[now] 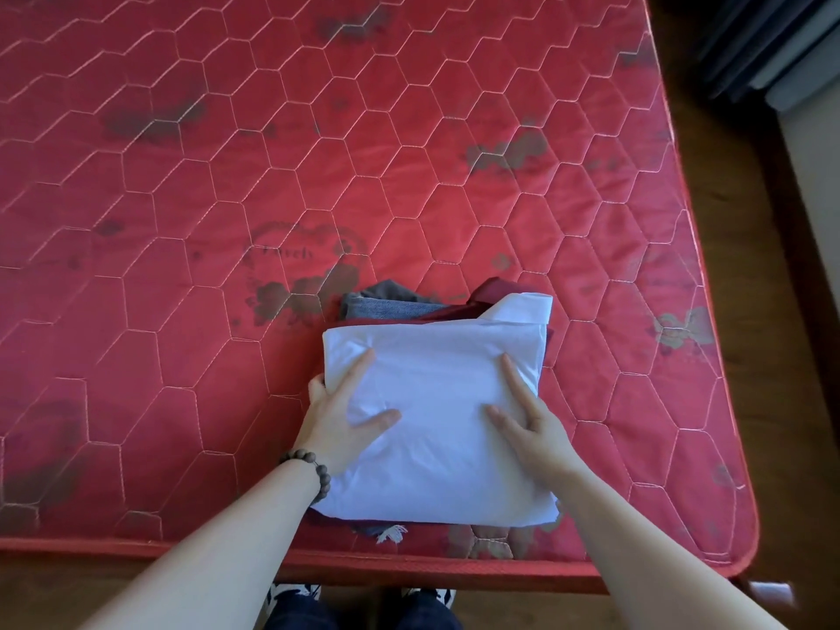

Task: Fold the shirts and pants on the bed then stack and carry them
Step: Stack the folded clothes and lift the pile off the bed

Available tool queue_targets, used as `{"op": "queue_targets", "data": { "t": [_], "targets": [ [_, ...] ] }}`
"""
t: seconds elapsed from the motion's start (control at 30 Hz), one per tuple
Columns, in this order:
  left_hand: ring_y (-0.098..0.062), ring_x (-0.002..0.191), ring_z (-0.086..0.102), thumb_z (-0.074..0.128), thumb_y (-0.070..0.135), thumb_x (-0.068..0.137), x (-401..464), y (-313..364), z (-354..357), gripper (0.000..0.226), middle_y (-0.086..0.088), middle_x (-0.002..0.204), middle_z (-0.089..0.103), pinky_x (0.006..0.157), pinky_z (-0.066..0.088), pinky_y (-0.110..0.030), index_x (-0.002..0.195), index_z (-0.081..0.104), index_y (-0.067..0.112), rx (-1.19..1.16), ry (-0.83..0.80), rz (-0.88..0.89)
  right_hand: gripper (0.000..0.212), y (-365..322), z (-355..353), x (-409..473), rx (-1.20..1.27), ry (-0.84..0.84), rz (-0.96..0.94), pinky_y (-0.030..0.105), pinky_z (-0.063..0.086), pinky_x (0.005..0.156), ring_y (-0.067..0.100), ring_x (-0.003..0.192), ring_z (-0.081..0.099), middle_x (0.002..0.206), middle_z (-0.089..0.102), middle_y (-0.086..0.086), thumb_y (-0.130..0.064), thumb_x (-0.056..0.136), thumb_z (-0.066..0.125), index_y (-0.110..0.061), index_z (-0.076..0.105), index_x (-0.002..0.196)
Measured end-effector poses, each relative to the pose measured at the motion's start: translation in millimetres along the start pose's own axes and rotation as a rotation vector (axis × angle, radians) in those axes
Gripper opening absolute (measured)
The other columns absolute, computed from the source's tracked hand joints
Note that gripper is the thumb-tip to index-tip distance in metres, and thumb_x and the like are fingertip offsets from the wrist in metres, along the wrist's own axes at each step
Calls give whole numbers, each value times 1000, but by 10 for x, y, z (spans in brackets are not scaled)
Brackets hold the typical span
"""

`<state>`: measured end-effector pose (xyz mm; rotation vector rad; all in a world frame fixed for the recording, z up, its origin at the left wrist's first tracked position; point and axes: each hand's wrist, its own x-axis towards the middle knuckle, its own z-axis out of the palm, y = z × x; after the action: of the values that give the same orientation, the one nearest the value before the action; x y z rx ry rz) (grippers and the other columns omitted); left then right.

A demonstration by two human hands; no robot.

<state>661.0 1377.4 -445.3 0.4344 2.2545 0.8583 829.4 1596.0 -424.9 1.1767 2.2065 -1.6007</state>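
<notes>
We judge stack [436, 402] soft, light, floppy | left hand [338, 420], right hand [529, 420] spread flat on top | lift from beneath, both sides

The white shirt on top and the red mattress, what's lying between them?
In the head view, other folded clothes lie under the white shirt: a dark red garment, denim and a grey-brown piece, stacked on the mattress.
</notes>
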Motion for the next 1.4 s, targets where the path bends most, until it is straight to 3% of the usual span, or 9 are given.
{"op": "queue_targets", "data": {
  "t": [0.17, 0.33, 0.53, 0.67, 0.83, 1.0, 1.2, 1.3, 1.4],
  "targets": [
    [-14, 100, 42, 65, 71, 65, 42, 29, -61, 78, 0, 121, 35, 89, 35, -30, 124, 14, 78, 9, -57, -49, 62, -82, -103, 36, 88, -86, 4, 39, 36, 111, 13, 129, 43, 142, 39, -11, -47, 87, 63, -74, 26, 128],
    [-14, 107, 40, 64, 70, 65, -110, -54, -88, 79, 2, 136, 43, 90, 34, -31, 126, 14, 77, -2, -98, -55, 62, -57, -63, -113, 127, -124, 23, 36, 37, 109, 11, 126, 44, 140, 39, -10, -48, 87, 64, -75, 26, 128],
    [-15, 109, 43, 66, 66, 66, -236, -222, -100, 80, 6, 140, 40, 89, 34, -29, 125, 13, 78, -3, -126, -35, 59, -9, 192, -362, 197, -34, 43, 23, 33, 90, -7, 110, 38, 125, 31, -24, -49, 87, 62, -77, 26, 125],
    [-14, 118, 42, 73, 54, 73, -141, -264, -198, 80, 6, 141, 41, 94, 33, -28, 128, 18, 74, 23, -133, 16, 62, -33, 265, -401, 215, -36, 74, 25, 35, 92, 0, 109, 43, 124, 34, -17, -47, 87, 62, -78, 23, 125],
    [-7, 133, 32, 73, 44, 77, -42, -318, -433, 78, 33, 144, 29, 103, 25, -24, 132, 23, 69, 21, -212, 93, 65, 15, 425, -529, 335, -57, 88, 39, 42, 106, 12, 126, 43, 141, 33, -14, -38, 87, 65, -73, 29, 128],
    [1, 128, 26, 73, 43, 79, -47, -299, -450, 76, 54, 129, 17, 102, 22, -22, 127, 22, 73, 9, -222, 124, 56, 27, 306, -526, 504, -116, 87, 21, 50, 92, -5, 118, 53, 134, 44, -39, -30, 89, 66, -62, 44, 129],
    [27, 123, 19, 72, 49, 75, -32, -295, -473, 74, 53, 132, 20, 98, 20, -8, 129, 27, 71, -75, -263, 122, 52, 21, 265, -495, 674, -164, 161, 33, 53, 92, 7, 117, 59, 128, 53, -34, -25, 89, 66, -56, 51, 128],
    [22, 129, 18, 69, 57, 70, -9, -288, -534, 76, 48, 138, 21, 99, 19, -6, 131, 26, 68, -67, -291, 133, 51, 19, 279, -507, 728, -177, 176, 31, 54, 87, 10, 114, 61, 125, 57, -30, -23, 90, 65, -54, 52, 128],
    [14, 134, 17, 69, 58, 69, 27, -314, -565, 79, 37, 147, 21, 106, 19, -17, 135, 27, 64, -59, -327, 125, 51, 28, 317, -526, 757, -176, 200, 32, 55, 86, 13, 114, 62, 125, 59, -27, -20, 90, 65, -53, 54, 127]
  ]
}}
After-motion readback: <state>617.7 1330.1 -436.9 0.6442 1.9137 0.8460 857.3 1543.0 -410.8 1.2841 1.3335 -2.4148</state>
